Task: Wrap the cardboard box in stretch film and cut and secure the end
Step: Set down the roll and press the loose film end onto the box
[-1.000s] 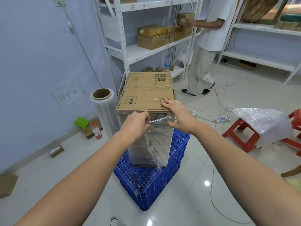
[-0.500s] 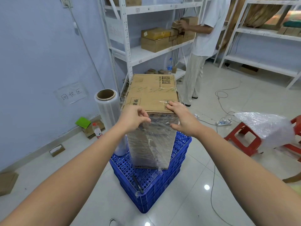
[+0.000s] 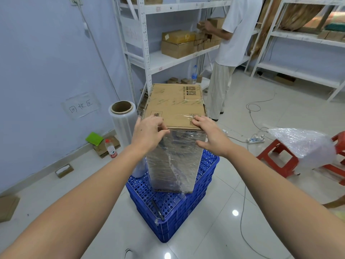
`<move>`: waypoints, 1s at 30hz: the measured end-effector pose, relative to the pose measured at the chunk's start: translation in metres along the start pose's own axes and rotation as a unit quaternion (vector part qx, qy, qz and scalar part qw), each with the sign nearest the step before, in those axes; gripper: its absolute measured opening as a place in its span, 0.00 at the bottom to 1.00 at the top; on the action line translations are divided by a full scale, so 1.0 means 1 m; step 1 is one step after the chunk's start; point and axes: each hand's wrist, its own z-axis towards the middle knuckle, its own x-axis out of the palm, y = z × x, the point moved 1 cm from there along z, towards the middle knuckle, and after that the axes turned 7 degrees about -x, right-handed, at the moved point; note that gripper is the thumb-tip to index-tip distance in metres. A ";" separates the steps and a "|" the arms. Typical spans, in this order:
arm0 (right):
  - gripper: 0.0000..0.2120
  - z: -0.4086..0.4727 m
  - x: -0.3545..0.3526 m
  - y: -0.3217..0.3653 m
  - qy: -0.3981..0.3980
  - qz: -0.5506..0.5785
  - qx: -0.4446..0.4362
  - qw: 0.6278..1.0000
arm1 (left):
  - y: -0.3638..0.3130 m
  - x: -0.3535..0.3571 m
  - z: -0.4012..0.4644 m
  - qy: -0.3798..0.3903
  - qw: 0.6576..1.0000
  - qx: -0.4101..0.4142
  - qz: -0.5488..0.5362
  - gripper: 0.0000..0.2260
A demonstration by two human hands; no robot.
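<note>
Far left on the floor by the wall: a green pad (image 3: 94, 138), a small bottle (image 3: 110, 148) and a flat carton (image 3: 64, 171). A paper sign (image 3: 80, 107) is taped to the wall above them.

Film roll (image 3: 124, 126) stands upright just left of the box, its base on the crate's left edge, cardboard core showing on top.

Your left hand (image 3: 148, 134) is at the box's near top-left corner, fingers curled and pinching the film (image 3: 179, 156) at the top edge.

Box (image 3: 175, 107) stands upright on the blue crate (image 3: 168, 208). The near face is covered in film, wrinkled and glossy; the top is mostly bare cardboard with a strip of film lapped over near the front edge. A black pen-like tool (image 3: 157, 210) lies on the crate in front of the box; can't tell exactly what it is.

Your right hand (image 3: 210, 136) is at the near top-right corner, fingers fairly straight and laid flat on the top, thumb down against the filmed face. Not gripping anything.

Behind: white shelves (image 3: 147, 43) with boxes, and a person (image 3: 229, 53) facing them.

Right: power strip (image 3: 255, 140) and cable on the floor, then a red stool (image 3: 278, 161) with a wad of plastic wrap (image 3: 302, 143) on it.
</note>
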 end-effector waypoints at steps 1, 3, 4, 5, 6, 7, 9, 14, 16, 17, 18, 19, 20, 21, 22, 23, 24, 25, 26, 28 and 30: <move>0.37 0.000 0.000 -0.001 0.000 0.001 0.000 1.000 | 0.000 0.000 -0.001 0.015 1.000 -0.003 -0.010 0.04; 0.36 0.001 0.001 -0.002 -0.005 0.001 0.001 1.000 | 0.002 -0.001 -0.001 0.026 0.999 -0.011 -0.020 0.03; 0.36 0.001 0.002 -0.001 -0.011 0.000 0.001 1.000 | 0.003 -0.002 -0.002 0.026 0.999 -0.017 -0.028 0.03; 0.35 0.002 0.004 -0.001 -0.023 0.000 0.004 1.000 | 0.004 -0.002 -0.001 0.024 0.999 -0.023 -0.039 0.04; 0.34 0.003 0.006 0.000 -0.040 0.002 0.009 0.999 | 0.004 -0.003 -0.002 0.024 0.998 -0.028 -0.050 0.04; 0.33 0.004 0.009 0.002 -0.060 0.005 0.016 0.998 | 0.005 -0.003 -0.002 0.027 0.997 -0.033 -0.058 0.04; 0.31 0.006 0.016 0.005 -0.101 0.008 0.031 0.994 | 0.006 -0.003 -0.002 0.027 0.996 -0.044 -0.071 0.06; 0.28 0.013 0.021 0.010 -0.132 -0.009 0.029 0.991 | 0.017 -0.008 0.003 0.015 0.988 -0.105 -0.110 0.22; 0.28 0.016 0.017 0.011 -0.116 -0.052 0.020 0.992 | 0.018 -0.009 0.002 0.015 0.989 -0.101 -0.103 0.21; 0.27 0.017 0.014 0.013 -0.104 -0.090 0.013 0.990 | 0.019 -0.008 0.002 0.012 0.990 -0.096 -0.101 0.20; 0.27 0.020 0.011 0.016 -0.088 -0.131 0.004 0.987 | 0.019 -0.006 0.002 0.009 0.991 -0.093 -0.099 0.19; 0.28 0.023 0.008 0.019 -0.070 -0.168 -0.001 0.983 | 0.019 -0.005 0.001 0.007 0.991 -0.092 -0.099 0.19; 0.29 0.027 0.004 0.023 -0.051 -0.194 0.001 0.980 | 0.020 -0.003 0.002 0.006 0.991 -0.091 -0.100 0.18; 0.31 0.033 0.001 0.030 -0.034 -0.208 0.010 0.978 | 0.020 -0.001 0.002 0.004 0.991 -0.092 -0.100 0.17; 0.33 0.040 -0.001 0.037 -0.018 -0.211 0.021 0.977 | 0.020 0.001 0.003 0.002 0.991 -0.092 -0.099 0.16; 0.34 0.048 0.000 0.045 0.001 -0.212 0.024 0.977 | 0.020 0.002 0.004 0.000 0.991 -0.092 -0.097 0.15; 0.35 0.057 0.004 0.053 0.022 -0.215 0.018 0.976 | 0.020 0.004 0.005 -0.002 0.992 -0.092 -0.092 0.15; 0.36 0.065 0.011 0.060 0.041 -0.221 0.005 0.974 | 0.021 0.006 0.006 -0.006 0.992 -0.090 -0.087 0.14; 0.38 0.072 0.020 0.065 0.054 -0.229 -0.009 0.972 | 0.022 0.007 0.007 -0.009 0.993 -0.086 -0.080 0.14; 0.40 0.077 0.035 0.069 0.060 -0.260 -0.027 0.963 | 0.027 0.009 0.008 -0.013 0.994 -0.077 -0.074 0.14; 0.40 0.076 0.042 0.066 0.049 -0.287 -0.031 0.956 | 0.032 0.011 0.006 -0.014 0.995 -0.068 -0.073 0.13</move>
